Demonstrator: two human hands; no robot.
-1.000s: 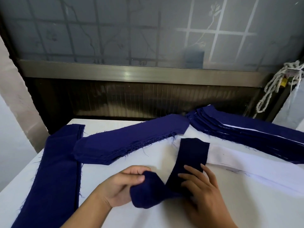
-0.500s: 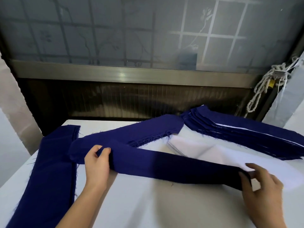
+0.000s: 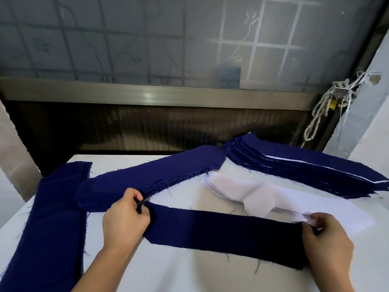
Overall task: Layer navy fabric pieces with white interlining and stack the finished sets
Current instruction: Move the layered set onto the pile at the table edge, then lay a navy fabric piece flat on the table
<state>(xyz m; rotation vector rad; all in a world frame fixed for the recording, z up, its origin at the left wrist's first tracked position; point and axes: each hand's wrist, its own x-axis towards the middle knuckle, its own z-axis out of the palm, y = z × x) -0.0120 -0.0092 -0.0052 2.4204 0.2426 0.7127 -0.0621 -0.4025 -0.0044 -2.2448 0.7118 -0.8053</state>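
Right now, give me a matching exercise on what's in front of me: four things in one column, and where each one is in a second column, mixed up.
Things
1. navy strip
2. white interlining
3. layered stack
4. rope

Places
A. hanging up at the far right, off the table
B. held at its ends by the left hand and right hand
C. back right of the table, white edges showing
D. mid-table, just behind the held piece

Pairs: 1-B, 2-D, 3-C, 4-A

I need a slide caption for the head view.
Left hand and right hand hold a navy strip by its ends beside white interlining.
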